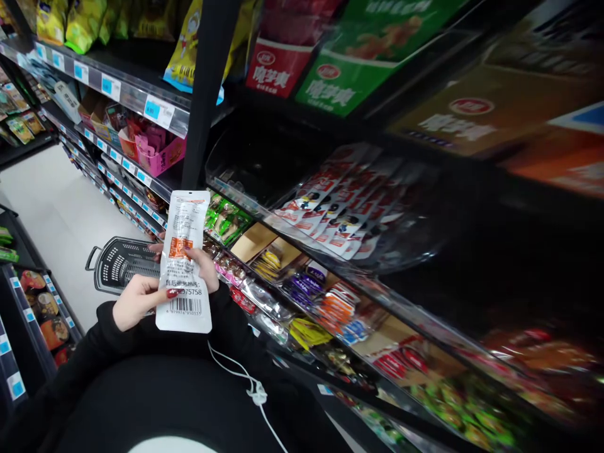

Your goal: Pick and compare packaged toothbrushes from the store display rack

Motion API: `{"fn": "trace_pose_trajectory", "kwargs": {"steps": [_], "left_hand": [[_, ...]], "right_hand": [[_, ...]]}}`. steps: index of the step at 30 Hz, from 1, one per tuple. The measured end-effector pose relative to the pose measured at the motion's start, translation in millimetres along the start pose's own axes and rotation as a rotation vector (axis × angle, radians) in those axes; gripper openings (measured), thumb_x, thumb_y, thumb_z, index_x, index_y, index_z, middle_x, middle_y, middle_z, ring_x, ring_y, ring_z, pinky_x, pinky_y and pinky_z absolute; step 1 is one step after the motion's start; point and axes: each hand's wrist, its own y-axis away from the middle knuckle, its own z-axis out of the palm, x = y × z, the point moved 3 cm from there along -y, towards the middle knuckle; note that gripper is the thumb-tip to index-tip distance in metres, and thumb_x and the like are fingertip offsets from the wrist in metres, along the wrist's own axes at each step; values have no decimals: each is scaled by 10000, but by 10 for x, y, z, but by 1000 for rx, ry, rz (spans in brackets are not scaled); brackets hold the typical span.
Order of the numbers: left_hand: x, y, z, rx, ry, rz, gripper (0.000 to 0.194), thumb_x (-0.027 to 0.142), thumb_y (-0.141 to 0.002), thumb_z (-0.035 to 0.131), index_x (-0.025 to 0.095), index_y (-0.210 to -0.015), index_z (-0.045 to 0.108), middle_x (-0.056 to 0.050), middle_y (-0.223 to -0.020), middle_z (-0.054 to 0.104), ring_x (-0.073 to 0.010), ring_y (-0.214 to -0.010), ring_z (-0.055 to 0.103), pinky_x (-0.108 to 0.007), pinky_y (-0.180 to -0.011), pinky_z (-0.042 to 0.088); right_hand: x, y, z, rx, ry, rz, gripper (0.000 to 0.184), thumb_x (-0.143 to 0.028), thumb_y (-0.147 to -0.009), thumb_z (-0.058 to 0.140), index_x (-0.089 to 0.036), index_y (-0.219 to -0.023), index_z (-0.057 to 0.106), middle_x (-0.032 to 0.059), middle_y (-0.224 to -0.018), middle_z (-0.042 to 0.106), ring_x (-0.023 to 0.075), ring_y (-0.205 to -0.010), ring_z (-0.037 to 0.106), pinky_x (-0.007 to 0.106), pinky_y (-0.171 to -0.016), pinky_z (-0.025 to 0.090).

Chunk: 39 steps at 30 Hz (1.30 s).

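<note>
A long white snack packet (183, 211) with an orange label, small print and a barcode at its lower end is held upright before me. My left hand (136, 302) grips its left edge near the bottom, the thumb with a dark red nail lying over the print. My right hand (204, 267) pinches the right edge higher up, thumb on the front beside the orange label. The fingers of both hands are mostly hidden behind the packet. To the right, white and red packets (330, 214) of similar shape lie overlapping in a clear shelf tray.
A dark shopping basket (125, 264) is partly hidden behind my hands, above the pale aisle floor (42, 195). Shelves with price tags (111, 86) run along the right, holding yellow bags (85, 25) and green snack bags (321, 75). Another shelf (35, 314) borders the left.
</note>
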Motion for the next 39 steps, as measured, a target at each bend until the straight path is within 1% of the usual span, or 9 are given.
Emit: {"fn": "trace_pose_trajectory", "kwargs": {"steps": [6, 13, 17, 21, 25, 28, 32, 36, 39], "left_hand": [[27, 12, -15, -2, -7, 28, 343, 393, -707, 684, 86, -854, 730, -61, -712, 694, -192, -655, 628, -312, -679, 515], [14, -5, -79, -55, -210, 54, 349, 418, -694, 671, 86, -792, 718, -55, -719, 695, -239, -747, 633, -326, -715, 510], [-76, -34, -170, 73, -238, 246, 558, 424, -727, 639, 91, -1168, 557, -137, -1061, 647, -268, -947, 606, -382, -830, 484], [-199, -88, -221, 97, -451, 429, 959, 427, -664, 695, 136, -1421, 182, -210, -1454, 258, -325, -1316, 291, -468, -1045, 300], [-357, -174, -347, 21, -485, 315, 738, 363, -776, 587, 148, -1395, 250, -160, -1420, 358, -275, -1321, 307, -438, -1093, 232], [-558, -229, -564, 49, -328, 144, 569, 371, -768, 589, 126, -1259, 440, -142, -1266, 542, -273, -1196, 474, -430, -1053, 312], [-1001, -401, -936, 137, -19, -75, 587, 389, -628, 714, 99, -1106, 536, -152, -1115, 636, -306, -1034, 588, -418, -912, 455], [-1485, -710, -1317, 259, -19, -234, 520, 337, -482, 776, 98, -906, 591, -124, -880, 696, -281, -835, 642, -369, -759, 500], [-1831, -897, -1513, 310, -47, -328, 355, 243, -495, 764, 120, -770, 575, -57, -656, 663, -212, -635, 619, -331, -636, 486]], "right_hand": [[-15, 2, 81, -164, -63, -2, 494, -434, -629, 521, -173, -1044, 574, 79, -931, 682, 248, -804, 635, 414, -777, 496], [-18, 76, 14, -119, 105, -56, 569, -500, -597, 585, -152, -1047, 591, 88, -904, 658, 298, -905, 611, 432, -746, 509], [62, 12, 46, -109, 245, -177, 631, -617, -668, 551, -186, -1129, 542, 81, -957, 610, 266, -960, 573, 415, -838, 475], [226, -58, 123, -17, 505, -334, 781, -732, -702, 470, -188, -1260, 428, 109, -1149, 497, 254, -1153, 435, 419, -1047, 301], [430, -161, 95, -59, 591, -319, 838, -785, -744, 283, -185, -1322, 375, 113, -1260, 419, 228, -1313, 238, 395, -1126, 133], [552, -257, -106, -129, 645, -215, 729, -712, -816, 240, -207, -1314, 409, 101, -1218, 446, 211, -1252, 340, 381, -1086, 241], [695, -265, -612, -27, 1024, -89, 510, -461, -847, 471, -175, -1270, 474, 102, -1099, 507, 205, -1072, 490, 368, -1000, 338], [934, 35, -1263, 162, 1264, 197, 332, -295, -798, 568, -168, -1106, 574, 106, -1033, 574, 225, -1035, 526, 373, -954, 345], [1086, 412, -1710, 273, 1290, 294, 98, -197, -723, 629, -157, -808, 605, 112, -837, 585, 269, -943, 558, 416, -828, 366]]}}
